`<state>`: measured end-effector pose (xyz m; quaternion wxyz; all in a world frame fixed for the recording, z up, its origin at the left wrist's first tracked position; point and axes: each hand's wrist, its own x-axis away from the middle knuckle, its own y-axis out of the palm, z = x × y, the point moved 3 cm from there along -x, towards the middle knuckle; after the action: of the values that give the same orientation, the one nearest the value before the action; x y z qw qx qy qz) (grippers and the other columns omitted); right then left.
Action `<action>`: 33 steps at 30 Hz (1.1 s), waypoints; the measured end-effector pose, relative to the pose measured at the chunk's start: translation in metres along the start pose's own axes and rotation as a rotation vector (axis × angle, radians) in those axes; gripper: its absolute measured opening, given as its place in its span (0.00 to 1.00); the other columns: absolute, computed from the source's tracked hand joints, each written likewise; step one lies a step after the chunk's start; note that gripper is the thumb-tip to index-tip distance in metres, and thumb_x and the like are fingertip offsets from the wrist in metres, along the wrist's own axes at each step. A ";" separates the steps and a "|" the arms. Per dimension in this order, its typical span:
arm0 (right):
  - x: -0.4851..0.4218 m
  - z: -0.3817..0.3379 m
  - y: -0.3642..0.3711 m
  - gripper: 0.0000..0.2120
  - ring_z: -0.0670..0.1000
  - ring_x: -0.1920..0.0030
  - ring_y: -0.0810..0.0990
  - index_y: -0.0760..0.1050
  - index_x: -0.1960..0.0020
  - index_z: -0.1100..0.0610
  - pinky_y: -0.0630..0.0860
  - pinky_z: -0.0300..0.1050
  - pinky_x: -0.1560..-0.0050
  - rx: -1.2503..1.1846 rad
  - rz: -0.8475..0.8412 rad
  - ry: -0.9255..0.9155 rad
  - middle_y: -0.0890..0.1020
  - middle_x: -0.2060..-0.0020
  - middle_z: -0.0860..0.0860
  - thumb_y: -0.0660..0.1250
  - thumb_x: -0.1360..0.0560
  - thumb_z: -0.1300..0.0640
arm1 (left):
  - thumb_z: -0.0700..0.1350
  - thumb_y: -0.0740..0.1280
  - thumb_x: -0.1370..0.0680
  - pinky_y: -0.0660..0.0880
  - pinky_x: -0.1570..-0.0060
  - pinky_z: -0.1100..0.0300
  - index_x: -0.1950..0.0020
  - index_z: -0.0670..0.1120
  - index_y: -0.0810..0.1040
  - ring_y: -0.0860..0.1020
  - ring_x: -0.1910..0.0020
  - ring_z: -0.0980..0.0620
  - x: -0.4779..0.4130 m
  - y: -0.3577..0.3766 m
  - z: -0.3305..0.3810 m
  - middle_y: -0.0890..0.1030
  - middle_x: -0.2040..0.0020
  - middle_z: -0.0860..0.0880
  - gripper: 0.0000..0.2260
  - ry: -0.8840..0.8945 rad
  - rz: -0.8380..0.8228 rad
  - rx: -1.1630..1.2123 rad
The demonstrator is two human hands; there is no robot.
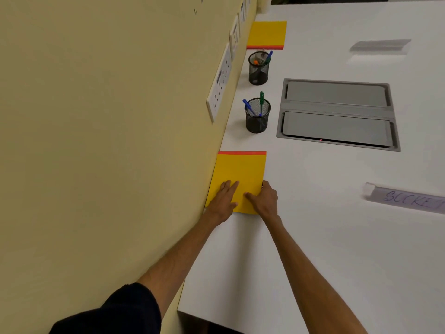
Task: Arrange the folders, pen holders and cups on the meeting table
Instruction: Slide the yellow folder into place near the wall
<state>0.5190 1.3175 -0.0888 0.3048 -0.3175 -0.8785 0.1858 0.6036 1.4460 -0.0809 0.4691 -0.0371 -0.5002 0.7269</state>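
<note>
A yellow near folder (240, 169) with an orange strip along its far edge is held flat on the white bench (313, 237), its left side set against the pale yellow wall (108, 116). The left grip (225, 197), a bare hand, is laid open on the cover with its fingers straight and pressed down. The right grip (265, 198) is placed at the folder's right edge, the thumb stretched across the cover and the fingers bent over that edge, so the folder is pinched there. A dark sleeve (125, 309) is seen on the left arm.

Beyond the folder, a black mesh near pen holder (257, 119) is stood upright near the wall, with blue and green pens in it. A far pen holder (258, 71) of the same kind is stood further back, and a second yellow far folder (267, 33) is laid just behind it, its orange strip turned to the near side. A grey cable hatch (337, 114) is sunk into the bench to the right of the pen holders. A handwritten label (409, 200) is stuck on the bench at the right. A white socket plate (220, 84) is mounted on the wall.
</note>
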 end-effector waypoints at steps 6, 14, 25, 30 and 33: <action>0.000 0.005 0.002 0.42 0.61 0.33 0.69 0.60 0.26 0.61 0.73 0.55 0.41 0.326 0.057 -0.069 0.67 0.34 0.60 0.75 0.30 0.45 | 0.51 0.66 0.20 0.50 0.23 0.49 0.20 0.47 0.45 0.42 0.20 0.43 -0.006 0.003 -0.014 0.43 0.20 0.42 0.38 -0.014 -0.116 -0.186; -0.013 0.003 0.007 0.38 0.57 0.20 0.50 0.54 0.20 0.56 0.52 0.53 0.21 0.488 -0.120 -0.387 0.54 0.20 0.55 0.69 0.24 0.51 | 0.56 0.64 0.21 0.48 0.22 0.47 0.20 0.48 0.43 0.40 0.20 0.43 -0.006 0.005 -0.023 0.40 0.20 0.43 0.38 -0.011 -0.109 -0.248; -0.023 0.029 0.017 0.33 0.53 0.19 0.43 0.48 0.20 0.55 0.42 0.51 0.21 0.506 -0.131 -0.511 0.47 0.20 0.52 0.58 0.18 0.46 | 0.56 0.59 0.19 0.38 0.24 0.47 0.21 0.49 0.37 0.34 0.22 0.45 -0.010 0.022 -0.034 0.34 0.21 0.45 0.37 0.009 -0.070 -0.280; -0.020 0.028 0.019 0.33 0.53 0.19 0.44 0.49 0.20 0.56 0.42 0.53 0.21 0.461 -0.140 -0.493 0.48 0.20 0.53 0.60 0.18 0.48 | 0.56 0.58 0.18 0.38 0.24 0.46 0.21 0.48 0.37 0.35 0.22 0.44 -0.007 0.023 -0.032 0.35 0.21 0.44 0.36 0.005 -0.048 -0.298; -0.018 0.016 0.015 0.35 0.56 0.20 0.49 0.52 0.20 0.59 0.49 0.54 0.21 0.426 -0.154 -0.416 0.52 0.20 0.55 0.65 0.20 0.50 | 0.56 0.57 0.18 0.41 0.23 0.47 0.20 0.46 0.40 0.38 0.21 0.45 0.000 0.022 -0.028 0.38 0.20 0.44 0.35 -0.007 -0.015 -0.288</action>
<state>0.5261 1.3138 -0.1160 0.1912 -0.1340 -0.8848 0.4034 0.6039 1.4640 -0.1116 0.4625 -0.0979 -0.6014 0.6441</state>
